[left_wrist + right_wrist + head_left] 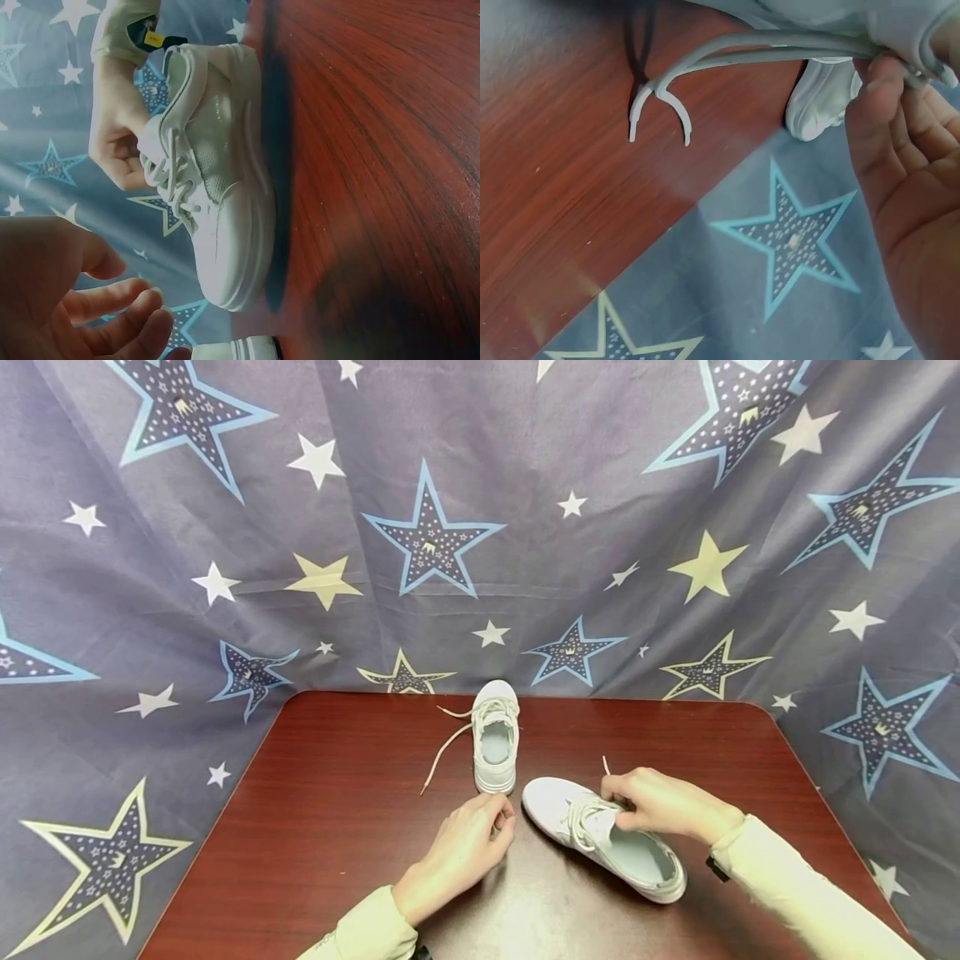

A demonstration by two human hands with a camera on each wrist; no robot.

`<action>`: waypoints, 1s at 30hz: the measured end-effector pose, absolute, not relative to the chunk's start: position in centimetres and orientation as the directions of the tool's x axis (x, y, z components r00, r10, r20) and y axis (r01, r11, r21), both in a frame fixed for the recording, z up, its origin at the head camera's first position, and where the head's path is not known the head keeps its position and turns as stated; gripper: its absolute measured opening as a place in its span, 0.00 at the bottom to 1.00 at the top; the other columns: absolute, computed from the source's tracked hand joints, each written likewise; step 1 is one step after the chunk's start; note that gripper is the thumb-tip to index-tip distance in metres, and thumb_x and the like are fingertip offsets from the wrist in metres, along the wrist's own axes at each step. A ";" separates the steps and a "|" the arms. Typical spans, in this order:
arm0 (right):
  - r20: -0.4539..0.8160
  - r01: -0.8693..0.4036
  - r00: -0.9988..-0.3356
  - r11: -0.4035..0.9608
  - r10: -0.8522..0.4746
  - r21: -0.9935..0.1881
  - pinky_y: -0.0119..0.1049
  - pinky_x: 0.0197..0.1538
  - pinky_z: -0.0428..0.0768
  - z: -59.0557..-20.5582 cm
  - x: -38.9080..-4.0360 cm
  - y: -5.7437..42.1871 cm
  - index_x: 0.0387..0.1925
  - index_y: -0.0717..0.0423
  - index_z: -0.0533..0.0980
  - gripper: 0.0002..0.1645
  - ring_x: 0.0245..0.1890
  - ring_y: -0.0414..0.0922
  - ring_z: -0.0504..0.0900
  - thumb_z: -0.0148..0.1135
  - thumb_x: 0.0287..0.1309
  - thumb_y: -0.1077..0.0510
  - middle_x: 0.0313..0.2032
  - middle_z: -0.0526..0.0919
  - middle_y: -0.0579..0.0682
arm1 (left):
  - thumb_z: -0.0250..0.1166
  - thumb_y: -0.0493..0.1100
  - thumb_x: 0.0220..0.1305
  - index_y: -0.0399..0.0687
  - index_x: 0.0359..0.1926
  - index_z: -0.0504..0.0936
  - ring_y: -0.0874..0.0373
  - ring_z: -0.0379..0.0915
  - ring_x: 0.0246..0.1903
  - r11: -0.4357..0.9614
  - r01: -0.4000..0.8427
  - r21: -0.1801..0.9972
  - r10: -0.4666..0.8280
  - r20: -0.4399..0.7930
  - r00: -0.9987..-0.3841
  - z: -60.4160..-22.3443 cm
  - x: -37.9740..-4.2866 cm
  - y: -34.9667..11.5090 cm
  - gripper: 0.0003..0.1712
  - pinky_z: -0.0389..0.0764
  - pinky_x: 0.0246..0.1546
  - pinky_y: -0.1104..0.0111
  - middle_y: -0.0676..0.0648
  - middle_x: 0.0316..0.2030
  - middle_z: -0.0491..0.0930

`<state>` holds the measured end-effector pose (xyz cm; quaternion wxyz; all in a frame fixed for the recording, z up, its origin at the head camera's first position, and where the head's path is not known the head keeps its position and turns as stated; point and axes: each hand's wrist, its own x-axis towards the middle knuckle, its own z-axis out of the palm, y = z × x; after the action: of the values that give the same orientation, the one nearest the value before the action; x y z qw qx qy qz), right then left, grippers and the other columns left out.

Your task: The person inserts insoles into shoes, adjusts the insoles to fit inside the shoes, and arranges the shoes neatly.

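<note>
A white lace-up shoe (551, 802) lies slantwise at the right of the table, its toe to the left and its opening toward the right front. My right hand (663, 802) reaches over that opening. In the right wrist view its thumb and fingers pinch the shoelaces (795, 37) close to the shoe, and two loose lace ends hang past them. Beside the toe, my left hand (465, 843) hovers with loosely bent fingers and holds nothing. The left wrist view shows those fingers (105, 300) apart from the shoe's side.
The matching white shoe (495, 777) stands farther back, its toe toward the curtain, with an untied lace (442, 756) trailing left. Both shoes are on a reddish-brown wooden table (337, 802). A grey star-patterned curtain (525, 552) borders the table's back and sides.
</note>
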<state>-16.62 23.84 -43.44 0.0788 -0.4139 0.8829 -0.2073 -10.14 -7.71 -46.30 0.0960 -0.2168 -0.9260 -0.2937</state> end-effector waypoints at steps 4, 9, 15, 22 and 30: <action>0.059 -0.675 -0.681 0.595 -0.729 -0.436 0.26 0.26 0.66 -43.3 -17.6 24.5 0.28 0.44 0.74 0.14 0.23 0.28 0.65 0.67 0.46 0.66 0.22 0.66 0.31 | 0.64 0.38 0.66 0.56 0.32 0.78 0.66 0.71 0.29 0.736 0.456 0.500 0.345 0.304 -0.888 -46.3 -10.2 -7.8 0.07 0.71 0.25 0.70 0.60 0.29 0.74; 0.124 -0.647 -0.736 0.638 -0.665 -0.417 0.27 0.26 0.66 -43.4 -18.9 24.9 0.28 0.46 0.73 0.13 0.22 0.29 0.64 0.66 0.46 0.67 0.21 0.66 0.34 | 0.64 0.39 0.65 0.56 0.32 0.77 0.66 0.71 0.28 0.735 0.457 0.502 0.343 0.306 -0.888 -46.4 -10.2 -7.9 0.06 0.70 0.25 0.70 0.59 0.29 0.74; 0.190 -0.570 -0.815 0.697 -0.547 -0.435 0.29 0.25 0.68 -43.4 -20.7 24.5 0.30 0.49 0.76 0.09 0.20 0.31 0.66 0.65 0.48 0.65 0.20 0.68 0.35 | 0.64 0.40 0.66 0.57 0.33 0.76 0.65 0.71 0.26 0.747 0.445 0.494 0.340 0.291 -0.894 -46.8 -10.2 -7.8 0.06 0.70 0.24 0.69 0.60 0.29 0.73; 0.270 -0.501 -0.865 0.742 -0.423 -0.445 0.32 0.25 0.68 -43.8 -23.0 23.1 0.30 0.54 0.75 0.06 0.21 0.37 0.69 0.65 0.49 0.64 0.19 0.70 0.40 | 0.64 0.42 0.67 0.58 0.34 0.78 0.62 0.81 0.32 0.764 0.416 0.493 0.323 0.265 -0.908 -46.9 -10.1 -7.9 0.05 0.75 0.26 0.65 0.59 0.33 0.79; 0.263 -0.376 -0.923 0.805 -0.281 -0.460 0.39 0.26 0.72 -44.6 -25.1 21.5 0.32 0.58 0.76 0.05 0.21 0.43 0.74 0.63 0.52 0.61 0.21 0.78 0.45 | 0.64 0.43 0.66 0.58 0.35 0.78 0.61 0.80 0.31 0.777 0.413 0.475 0.322 0.263 -0.909 -46.7 -9.9 -8.0 0.04 0.74 0.25 0.64 0.59 0.33 0.79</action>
<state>-25.13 21.55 -44.59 -0.0911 -0.1736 0.9455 -0.2600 -9.94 -8.05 -46.71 0.0839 -0.1957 -0.9389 -0.2704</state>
